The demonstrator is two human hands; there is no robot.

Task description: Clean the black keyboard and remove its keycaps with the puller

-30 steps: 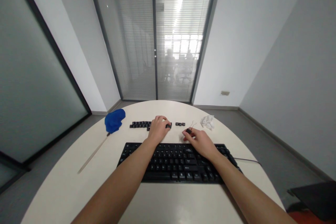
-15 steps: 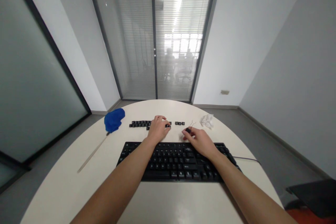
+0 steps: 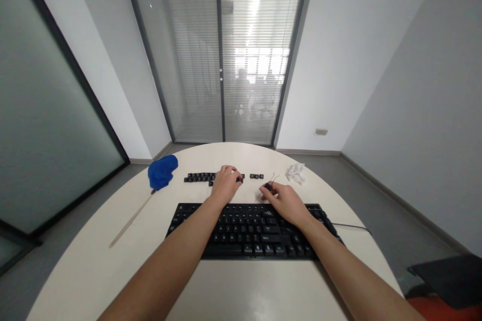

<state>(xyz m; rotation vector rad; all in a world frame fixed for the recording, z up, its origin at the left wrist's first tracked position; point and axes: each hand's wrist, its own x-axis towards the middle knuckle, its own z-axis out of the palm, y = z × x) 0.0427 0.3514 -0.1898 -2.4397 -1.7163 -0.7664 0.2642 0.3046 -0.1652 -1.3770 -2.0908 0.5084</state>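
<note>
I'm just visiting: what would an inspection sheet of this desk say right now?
Surface: round pale table.
Work things: black keyboard; row of loose keycaps beyond it.
Clutter: blue cloth, thin stick, crumpled white tissue.
Hands: left hand rests on the keycaps; right hand pinches a small black clip.
Cables: keyboard cable trails right.
Surroundings: glass doors with blinds, grey walls.

Matt black plastic keyboard (image 3: 248,230); smooth, pale table (image 3: 94,266); blue duster (image 3: 162,171), perhaps cloth.
</note>
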